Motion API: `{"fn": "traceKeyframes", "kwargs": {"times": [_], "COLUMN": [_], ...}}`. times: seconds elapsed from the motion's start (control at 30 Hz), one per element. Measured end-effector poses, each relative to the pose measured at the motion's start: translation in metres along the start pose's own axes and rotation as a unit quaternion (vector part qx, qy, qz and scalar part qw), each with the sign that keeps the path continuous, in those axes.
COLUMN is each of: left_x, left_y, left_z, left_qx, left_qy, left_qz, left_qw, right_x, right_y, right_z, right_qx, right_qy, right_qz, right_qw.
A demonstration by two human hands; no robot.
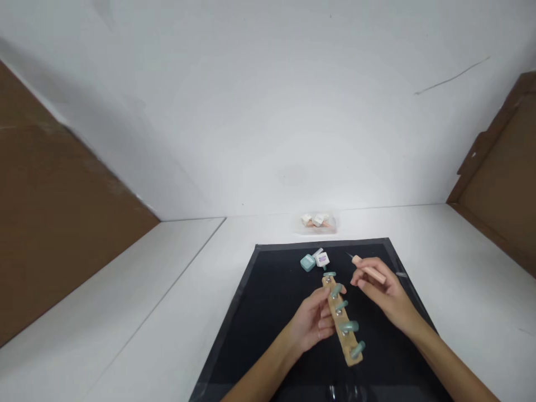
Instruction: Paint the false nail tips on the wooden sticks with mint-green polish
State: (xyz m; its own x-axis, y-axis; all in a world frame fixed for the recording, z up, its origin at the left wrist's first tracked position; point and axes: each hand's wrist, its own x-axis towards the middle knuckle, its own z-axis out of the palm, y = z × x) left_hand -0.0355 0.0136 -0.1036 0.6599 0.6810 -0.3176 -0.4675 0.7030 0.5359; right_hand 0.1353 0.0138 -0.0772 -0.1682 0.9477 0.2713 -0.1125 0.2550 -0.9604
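My left hand (313, 319) is closed around a narrow wooden strip (341, 318), held tilted above the black mat. Several teal false nails (349, 326) stand along the strip on small metal holders. My right hand (387, 293) grips a pink-handled fine brush (372, 272) between thumb and fingers. Its thin dark tip points up and left, apart from the nails. Beyond the strip's far end lie a teal square piece (307, 262) and a small white square piece (322, 259) with a purple mark; their exact kind is unclear.
The black mat (251, 329) with taped edges lies on a white table (167, 312). Behind it, a clear plastic box (330, 228) holds white and pink items. A white wall (285, 111) rises at the back, with brown panels (54, 212) at both sides.
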Motion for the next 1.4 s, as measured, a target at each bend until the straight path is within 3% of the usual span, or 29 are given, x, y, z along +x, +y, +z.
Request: {"fn": "traceKeyframes", "kwargs": {"times": [0.27,0.4,0.53,0.83,1.1,1.4], "left_x": [0.001,0.003,0.003,0.003,0.006,0.005], "left_y": [-0.005,-0.007,-0.006,-0.007,-0.01,-0.009], "left_z": [0.0,0.001,0.004,0.003,-0.001,0.0], "left_qx": [0.023,0.039,0.048,0.047,0.034,0.037], "left_qy": [-0.02,-0.057,-0.057,-0.05,-0.097,-0.094], "left_qz": [0.005,0.013,0.015,0.008,0.028,0.022], "left_qw": [1.0,0.998,0.997,0.998,0.994,0.995], "right_x": [-0.004,-0.005,-0.006,-0.005,-0.004,-0.006], "right_y": [0.005,0.005,0.005,0.005,0.008,0.008], "right_z": [0.005,0.005,0.008,0.013,0.011,0.012], "right_qx": [-0.047,-0.022,0.011,0.003,-0.014,0.004], "right_qy": [-0.039,-0.068,-0.086,-0.045,-0.041,-0.045], "right_qz": [-0.008,0.001,0.028,0.023,0.021,0.023], "right_qw": [0.998,0.997,0.996,0.999,0.999,0.999]}}
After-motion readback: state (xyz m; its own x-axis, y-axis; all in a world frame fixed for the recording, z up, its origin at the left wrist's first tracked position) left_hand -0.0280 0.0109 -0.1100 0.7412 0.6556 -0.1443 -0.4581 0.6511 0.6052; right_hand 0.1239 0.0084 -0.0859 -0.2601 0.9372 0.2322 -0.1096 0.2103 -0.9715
